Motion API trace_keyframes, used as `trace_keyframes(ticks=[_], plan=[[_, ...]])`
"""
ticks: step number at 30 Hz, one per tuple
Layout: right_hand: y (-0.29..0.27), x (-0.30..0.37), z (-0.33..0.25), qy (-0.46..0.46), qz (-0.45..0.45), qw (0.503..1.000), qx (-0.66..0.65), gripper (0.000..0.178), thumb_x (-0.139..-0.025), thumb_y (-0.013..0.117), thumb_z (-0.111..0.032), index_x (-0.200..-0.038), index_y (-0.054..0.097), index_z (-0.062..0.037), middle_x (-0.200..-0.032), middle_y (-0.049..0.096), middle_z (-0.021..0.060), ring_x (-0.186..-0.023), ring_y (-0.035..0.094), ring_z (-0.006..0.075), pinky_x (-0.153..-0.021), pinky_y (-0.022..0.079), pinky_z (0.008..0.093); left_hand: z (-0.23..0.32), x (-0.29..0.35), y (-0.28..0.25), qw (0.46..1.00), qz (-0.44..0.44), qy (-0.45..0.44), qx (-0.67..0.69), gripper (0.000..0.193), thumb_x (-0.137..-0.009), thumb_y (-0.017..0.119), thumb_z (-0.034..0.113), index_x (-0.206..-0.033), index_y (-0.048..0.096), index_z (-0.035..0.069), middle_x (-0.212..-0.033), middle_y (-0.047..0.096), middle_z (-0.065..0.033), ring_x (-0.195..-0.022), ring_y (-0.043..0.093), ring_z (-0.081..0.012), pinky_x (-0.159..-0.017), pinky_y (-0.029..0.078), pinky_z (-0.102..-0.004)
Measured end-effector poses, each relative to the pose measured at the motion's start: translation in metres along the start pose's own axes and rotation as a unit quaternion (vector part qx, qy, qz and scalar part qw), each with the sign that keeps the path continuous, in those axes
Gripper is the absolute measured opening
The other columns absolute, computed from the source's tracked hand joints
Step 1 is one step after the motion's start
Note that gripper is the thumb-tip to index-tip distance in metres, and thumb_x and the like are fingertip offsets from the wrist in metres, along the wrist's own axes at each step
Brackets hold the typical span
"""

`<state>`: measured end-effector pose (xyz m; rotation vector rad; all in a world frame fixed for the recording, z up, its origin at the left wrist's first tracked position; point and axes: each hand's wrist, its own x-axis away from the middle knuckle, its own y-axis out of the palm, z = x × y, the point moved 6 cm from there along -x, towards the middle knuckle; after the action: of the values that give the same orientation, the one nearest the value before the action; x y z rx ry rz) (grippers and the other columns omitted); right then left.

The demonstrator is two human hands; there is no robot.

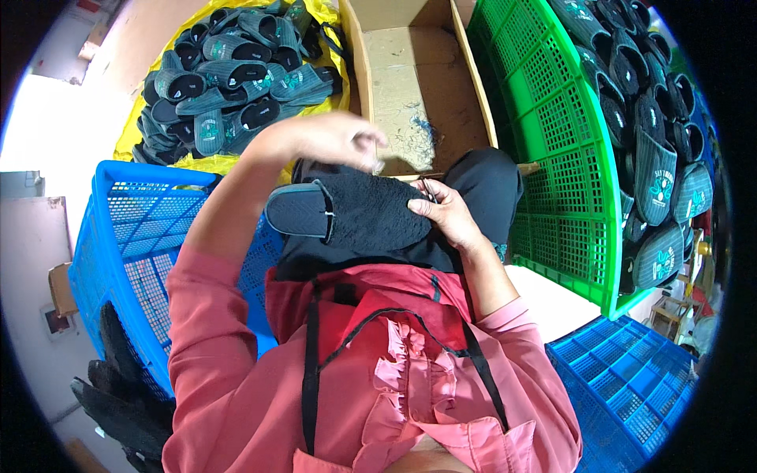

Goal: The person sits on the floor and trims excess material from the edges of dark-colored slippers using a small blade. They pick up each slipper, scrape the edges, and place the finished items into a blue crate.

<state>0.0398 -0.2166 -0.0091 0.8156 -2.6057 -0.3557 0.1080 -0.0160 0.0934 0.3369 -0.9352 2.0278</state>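
Observation:
Across my lap lies a slipper (374,211) with its fuzzy black side outward, its smooth dark insole showing at the left end. A small white bit shows at the edge where fuzz and insole meet. My right hand (451,214) grips the fuzzy end, thumb on top. A thin dark loop (426,188) shows by its fingers; I cannot make out what it is. My left hand (335,142) is raised just beyond the slipper, apart from it and blurred by motion. Whether it holds anything is not clear.
Ahead stands an open cardboard box (398,71) with thread scraps inside. Left of it, a yellow sack (130,130) holds heaped grey slippers (236,75). A green crate (552,158) of slippers rises at right. Blue crates (130,236) flank me, with dark fuzzy pieces (118,386) at lower left.

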Motion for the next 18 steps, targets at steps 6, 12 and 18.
trace_keyframes(ticks=[6,12,18], plan=[[-0.012,-0.011,0.008,0.065,0.120,0.982,-0.129,0.027,-0.096,0.066,-0.027,-0.111,0.066,-0.0048,-0.096,0.068,0.0004,-0.087,0.062,0.0104,-0.082,0.050,0.0264,-0.014,0.038,0.058,0.996,0.011,-0.024,0.085,0.072,-0.087,0.073,0.035,-0.144,0.042,0.003,-0.132,0.059,-0.0183,-0.122,0.056,-0.0266,-0.103,0.044,-0.0351],[-0.024,-0.006,-0.014,0.033,0.170,0.965,-0.199,0.023,-0.099,0.060,-0.032,-0.106,0.062,-0.0101,-0.082,0.065,0.0009,-0.063,0.055,0.0070,-0.047,0.040,0.0198,-0.025,0.038,0.095,0.786,0.102,-0.011,0.609,0.048,-0.096,0.058,0.011,-0.141,0.046,-0.003,-0.135,0.058,-0.0133,-0.123,0.056,-0.0200,-0.106,0.043,-0.0343],[0.003,-0.002,-0.052,-0.064,0.155,0.973,-0.156,0.027,-0.100,0.059,-0.032,-0.117,0.056,-0.0104,-0.089,0.065,0.0029,-0.058,0.049,0.0038,-0.042,0.030,0.0165,-0.048,0.028,0.157,0.584,0.012,-0.060,0.809,0.040,-0.094,0.048,0.030,-0.111,0.060,-0.004,-0.091,0.066,-0.0162,-0.073,0.063,-0.0272,-0.066,0.054,-0.0383]])
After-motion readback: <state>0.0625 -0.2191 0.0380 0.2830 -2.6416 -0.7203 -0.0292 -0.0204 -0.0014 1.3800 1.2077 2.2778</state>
